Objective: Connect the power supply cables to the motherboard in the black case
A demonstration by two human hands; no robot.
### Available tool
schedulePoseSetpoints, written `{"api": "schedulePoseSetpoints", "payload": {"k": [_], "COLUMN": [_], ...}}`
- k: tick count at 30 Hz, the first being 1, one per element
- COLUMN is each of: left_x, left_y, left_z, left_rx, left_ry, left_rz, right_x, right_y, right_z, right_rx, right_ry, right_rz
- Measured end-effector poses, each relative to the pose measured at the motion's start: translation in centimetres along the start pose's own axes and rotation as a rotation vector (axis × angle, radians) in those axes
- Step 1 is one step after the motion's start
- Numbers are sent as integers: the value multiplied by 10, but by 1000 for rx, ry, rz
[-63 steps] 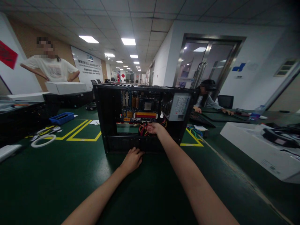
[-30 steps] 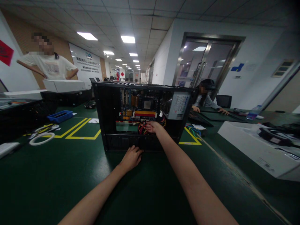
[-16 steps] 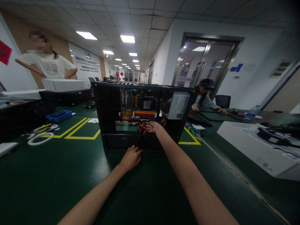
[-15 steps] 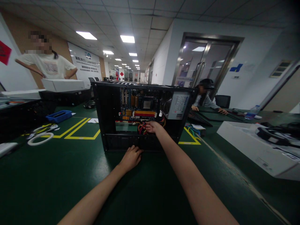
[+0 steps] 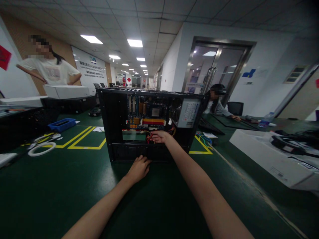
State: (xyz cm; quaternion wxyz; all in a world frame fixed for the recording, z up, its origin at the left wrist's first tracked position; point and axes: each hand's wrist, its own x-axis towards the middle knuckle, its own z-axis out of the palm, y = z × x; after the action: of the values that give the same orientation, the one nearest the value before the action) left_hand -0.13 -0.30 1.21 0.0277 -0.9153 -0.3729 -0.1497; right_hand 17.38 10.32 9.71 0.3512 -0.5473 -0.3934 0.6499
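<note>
An open computer case [image 5: 129, 153] stands upright on the green table, its inside turned towards me. In it are a motherboard [image 5: 136, 108] with red and yellow memory slots and a silver power supply [image 5: 189, 113] at the upper right. My right hand [image 5: 159, 136] reaches into the case, fingers closed round a bundle of red, black and yellow power cables [image 5: 149, 137]; the hand partly hides the bundle. Low at the front, my left hand [image 5: 139, 168] lies against the bottom edge of the case, its fingers bent on the panel.
A blue tray [image 5: 62, 124] and a coiled white cable [image 5: 42, 149] lie to the left. On the right stand a white box [image 5: 266, 162] and a water bottle [image 5: 267, 120]. One person stands behind boxes at the left; another sits at the far right.
My right hand has shifted slightly left among the cables, and its fingers now point more to the left. My left hand stays at the case's bottom edge.
</note>
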Motion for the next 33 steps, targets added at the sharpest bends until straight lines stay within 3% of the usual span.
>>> {"api": "schedulePoseSetpoints", "payload": {"k": [5,11,16,19,24,33], "left_x": [0,0,0,0,1,0], "left_y": [1,0,0,1,1,0], "left_z": [-2,0,-1,-1,1,2], "left_rx": [-3,-7,-11,-9,-8,-6], "left_ry": [-12,-11,-10,-3,7,7], "left_rz": [0,-4,-7,-2,0,-2], "right_x": [-7,-38,-56,-69,-89,-89], "right_y": [2,0,13,31,61,70], "right_z": [7,19,26,30,33,27], "right_rx": [-157,-344,-451,-684,-1034,-1140], "right_ry": [42,93,167,257,417,414], "right_rz": [-47,-200,-490,-684,-866,-963]}}
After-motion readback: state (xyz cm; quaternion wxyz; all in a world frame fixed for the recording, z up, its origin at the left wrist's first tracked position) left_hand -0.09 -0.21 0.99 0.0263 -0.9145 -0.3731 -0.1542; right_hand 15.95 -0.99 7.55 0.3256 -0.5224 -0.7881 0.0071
